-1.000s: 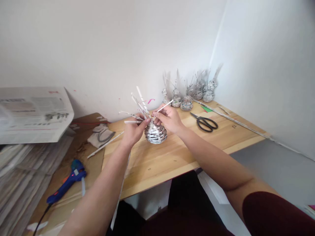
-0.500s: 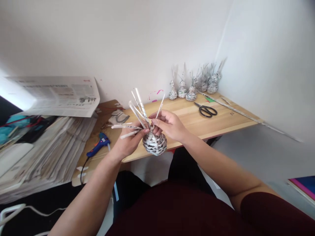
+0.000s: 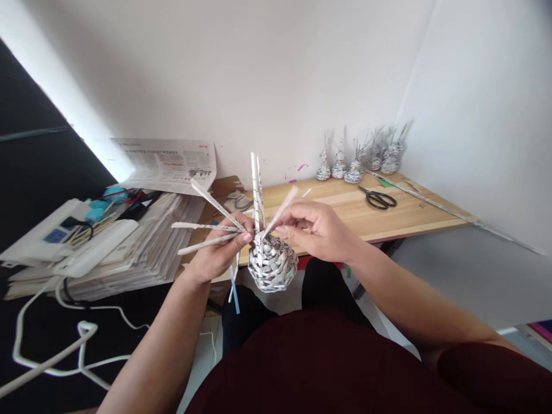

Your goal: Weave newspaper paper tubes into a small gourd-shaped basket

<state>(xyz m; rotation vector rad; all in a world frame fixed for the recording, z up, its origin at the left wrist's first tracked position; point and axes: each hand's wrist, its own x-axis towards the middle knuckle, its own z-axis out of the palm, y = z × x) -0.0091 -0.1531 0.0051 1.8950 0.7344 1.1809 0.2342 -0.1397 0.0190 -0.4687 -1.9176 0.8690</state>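
Woven paper ball, still between hands, now overlaps table's near edge.

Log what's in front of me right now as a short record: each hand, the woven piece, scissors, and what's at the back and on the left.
left hand: gripping paper sticks at the woven piece's neck
right hand: beside the neck, at a blurred stick; grip unclear
woven piece: rounded, upright, sticks fanning out
scissors: black-handled, on wooden table
back: smaller woven pieces by the wall
left side: newspaper sheet, paper stack
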